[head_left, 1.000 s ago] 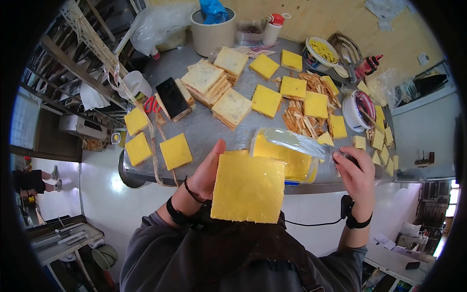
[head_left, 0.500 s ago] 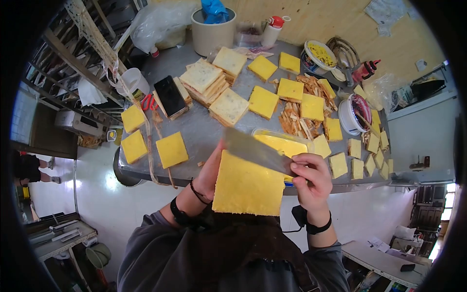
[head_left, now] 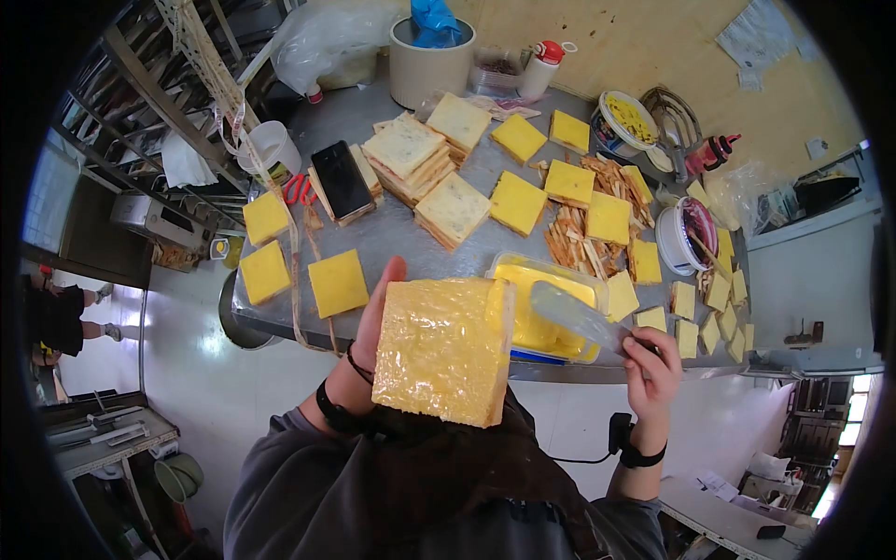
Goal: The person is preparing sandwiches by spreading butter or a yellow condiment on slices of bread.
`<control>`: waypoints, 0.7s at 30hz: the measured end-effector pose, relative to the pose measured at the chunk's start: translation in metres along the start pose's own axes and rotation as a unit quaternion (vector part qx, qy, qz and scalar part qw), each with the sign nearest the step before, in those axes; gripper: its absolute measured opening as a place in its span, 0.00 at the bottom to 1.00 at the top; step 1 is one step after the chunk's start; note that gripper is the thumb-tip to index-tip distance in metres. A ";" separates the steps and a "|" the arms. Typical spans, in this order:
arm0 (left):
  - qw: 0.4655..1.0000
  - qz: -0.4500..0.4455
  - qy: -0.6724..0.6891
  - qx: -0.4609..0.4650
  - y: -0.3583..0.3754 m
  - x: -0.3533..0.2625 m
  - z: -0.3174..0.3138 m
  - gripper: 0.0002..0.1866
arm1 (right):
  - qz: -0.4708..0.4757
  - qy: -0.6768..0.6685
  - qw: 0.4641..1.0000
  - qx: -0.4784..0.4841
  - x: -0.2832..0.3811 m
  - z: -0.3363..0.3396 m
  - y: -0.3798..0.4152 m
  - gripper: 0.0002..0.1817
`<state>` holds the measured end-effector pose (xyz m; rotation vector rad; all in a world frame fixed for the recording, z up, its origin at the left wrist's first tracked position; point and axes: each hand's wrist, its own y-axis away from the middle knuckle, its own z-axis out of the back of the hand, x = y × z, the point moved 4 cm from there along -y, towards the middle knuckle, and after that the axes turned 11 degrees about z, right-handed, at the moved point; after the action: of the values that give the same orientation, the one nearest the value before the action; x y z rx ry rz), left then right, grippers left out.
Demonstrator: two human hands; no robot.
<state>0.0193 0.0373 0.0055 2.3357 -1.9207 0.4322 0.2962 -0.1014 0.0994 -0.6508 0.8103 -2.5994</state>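
My left hand [head_left: 373, 322] holds up a thick square slab [head_left: 441, 350] with a glossy yellow top, in front of my chest; most of its fingers are hidden behind the slab. In my right hand [head_left: 653, 364] is a spatula [head_left: 579, 315], pinched near its end, its wide blade pointing left over a rectangular tub [head_left: 590, 356] of yellow spread [head_left: 534, 322]. The tub stands at the table's near edge, just right of the slab. Pale side layers show along the slab's right edge.
The metal table [head_left: 392, 252] carries stacked pale sandwiches [head_left: 406, 149], yellow-topped squares [head_left: 338, 283], a black phone [head_left: 342, 180], cut strips [head_left: 574, 238], a large pot [head_left: 425, 75] and a red-stained tub [head_left: 674, 240]. A rack [head_left: 154, 103] stands left. Another person's legs [head_left: 93, 313] show at far left.
The spatula has moved off the slab to the right, over the tub, with my right hand. The slab has shifted left and turned, showing its side. The view has shifted slightly.
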 end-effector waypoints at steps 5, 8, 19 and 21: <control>0.997 -0.035 -0.058 -0.025 -0.004 0.000 0.005 0.47 | -0.124 -0.152 0.975 -0.104 0.018 -0.009 0.012 0.11; 0.991 -0.064 -0.113 -0.020 -0.010 0.001 0.011 0.48 | -0.212 -0.294 0.918 -0.162 0.035 -0.036 0.019 0.12; 0.985 -0.144 -0.092 -0.018 -0.013 0.009 0.008 0.44 | -0.307 -0.258 0.911 -0.099 0.040 -0.065 -0.004 0.09; 0.982 -0.155 -0.096 -0.039 -0.014 0.008 0.005 0.44 | -0.300 -0.247 0.917 -0.087 0.039 -0.068 -0.006 0.09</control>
<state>0.0348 0.0312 0.0045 2.6443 -1.5642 0.1060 0.2275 -0.0838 0.0650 -1.7634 0.7582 -2.6558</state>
